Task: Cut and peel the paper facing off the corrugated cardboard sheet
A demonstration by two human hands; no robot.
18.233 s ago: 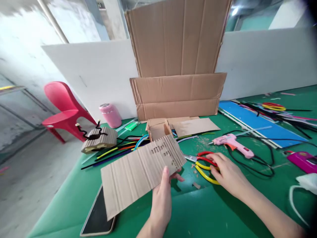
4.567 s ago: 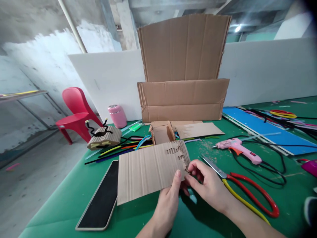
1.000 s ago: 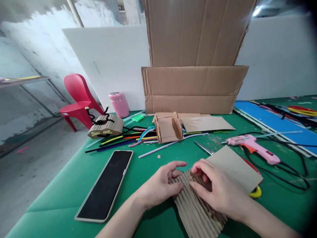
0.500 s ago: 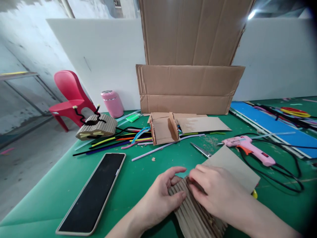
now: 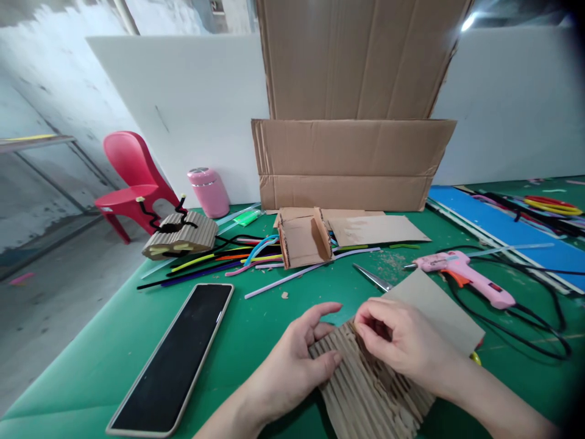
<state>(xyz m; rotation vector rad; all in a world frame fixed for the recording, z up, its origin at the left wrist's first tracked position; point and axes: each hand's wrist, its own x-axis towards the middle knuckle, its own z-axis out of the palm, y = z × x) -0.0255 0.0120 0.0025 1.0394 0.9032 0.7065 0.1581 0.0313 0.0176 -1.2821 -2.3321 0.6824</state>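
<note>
A piece of corrugated cardboard (image 5: 351,390), its ridges bared, lies at the bottom middle. My left hand (image 5: 299,360) grips its left edge, thumb on top and the other fingers curled round the far side. Over its upper right part, my right hand (image 5: 402,338) is closed in a pinch at a torn, ragged strip of the paper layer. The right fingertips partly hide what they pinch. Just beyond that hand lies a flat cardboard sheet (image 5: 436,311), covering part of a pair of scissors (image 5: 372,277) whose blades point to the upper left.
A pink glue gun (image 5: 466,274) with its black cord lies at right. On the left is a phone (image 5: 176,360). Behind are pipe cleaners (image 5: 210,263), a folded cardboard piece (image 5: 304,238), a ridged cardboard figure (image 5: 180,235), a pink container (image 5: 209,192) and a large cardboard box (image 5: 351,161).
My right hand has shifted slightly up and right, pinching the torn paper layer. More of the ridged surface shows between my hands. My left hand has barely moved.
</note>
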